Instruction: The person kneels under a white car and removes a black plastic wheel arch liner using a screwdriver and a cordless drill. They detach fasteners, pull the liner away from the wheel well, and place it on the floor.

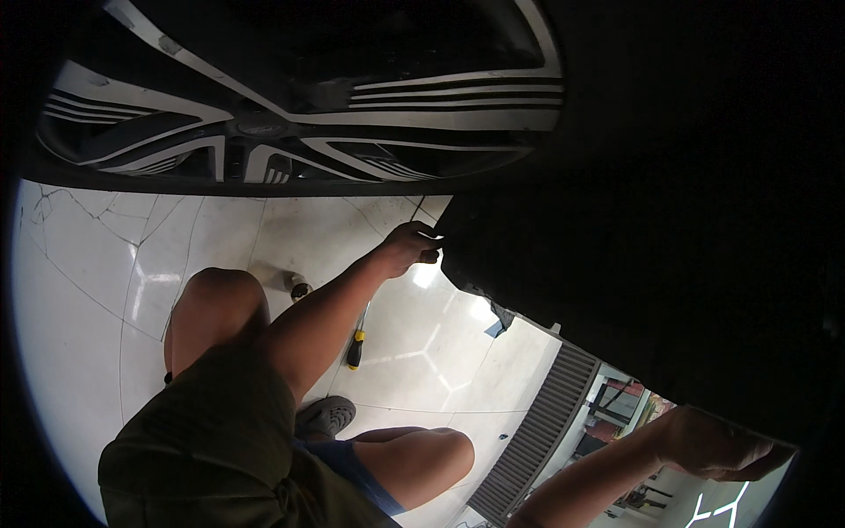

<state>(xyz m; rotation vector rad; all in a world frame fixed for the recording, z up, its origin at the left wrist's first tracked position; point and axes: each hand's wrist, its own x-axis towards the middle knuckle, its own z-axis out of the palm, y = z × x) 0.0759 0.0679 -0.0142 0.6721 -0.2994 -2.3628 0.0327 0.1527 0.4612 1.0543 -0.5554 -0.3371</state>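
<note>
A dark car panel (546,255), most of its detail lost in shadow, hangs to the right of a wheel. My left hand (409,249) reaches to the panel's near-left edge beside the tyre, its fingers bent and pinched on that edge. Farther right, my right hand (723,444) is curled against the lower edge of the same dark bodywork; its fingertips are partly lost in shadow. A screwdriver (356,350) with a black and yellow handle lies on the floor below my left forearm. A small round container (299,287) sits just behind that forearm.
The wheel (260,123) with dark and silver spokes fills the upper left. My bent knees and a grey shoe (329,415) are beneath me on the cracked, pale tiled floor (97,290). A slatted floor grate (546,422) runs at right, beyond it cluttered shelving (613,405).
</note>
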